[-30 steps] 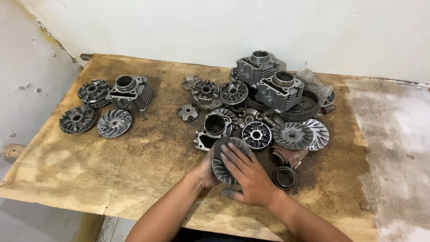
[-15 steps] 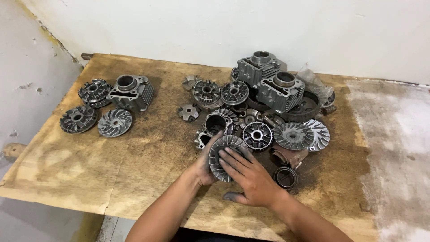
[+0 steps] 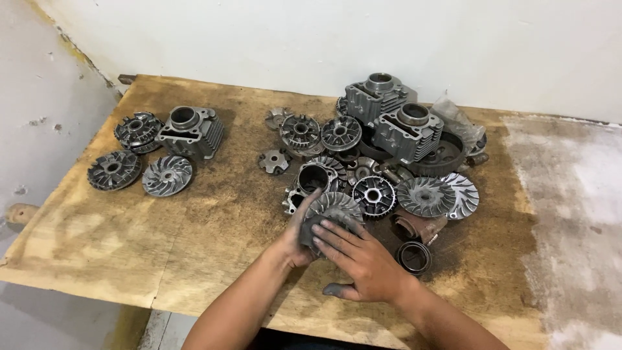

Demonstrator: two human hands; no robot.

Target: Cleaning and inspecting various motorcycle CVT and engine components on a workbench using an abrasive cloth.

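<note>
Left hand: the left hand (image 3: pixel 299 236) grips the finned round metal disc (image 3: pixel 334 209) from its left edge, thumb up along the rim, fingers wrapped behind it.
Right hand: the right hand (image 3: pixel 363 262) lies flat over the lower face of the disc, fingers spread and pressed on it, thumb stretched out low against the board; both hands are smudged dark.
Disc: it is tilted up on edge between the two hands, near the front middle of the wooden board (image 3: pixel 116 233), just in front of the main heap of parts.
Heap behind: a dark hollow casting (image 3: pixel 315 178) sits just beyond the disc, a black-centred finned wheel (image 3: pixel 374 194) to its right, then two pale fan-shaped plates (image 3: pixel 437 196) overlapping each other.
Far side: two ribbed cylinder blocks (image 3: pixel 392 120) stand near the wall, with two more finned wheels (image 3: pixel 321 133) to their left.
Near right hand: a small dark ring (image 3: pixel 413 256) lies on the board just beside the wrist, a rusty short tube (image 3: pixel 420 227) above it.
Left group: well apart, a third cylinder block (image 3: pixel 190 131) and three round finned discs (image 3: pixel 139 162) lie together.
Board: stained, worn plywood.
</note>
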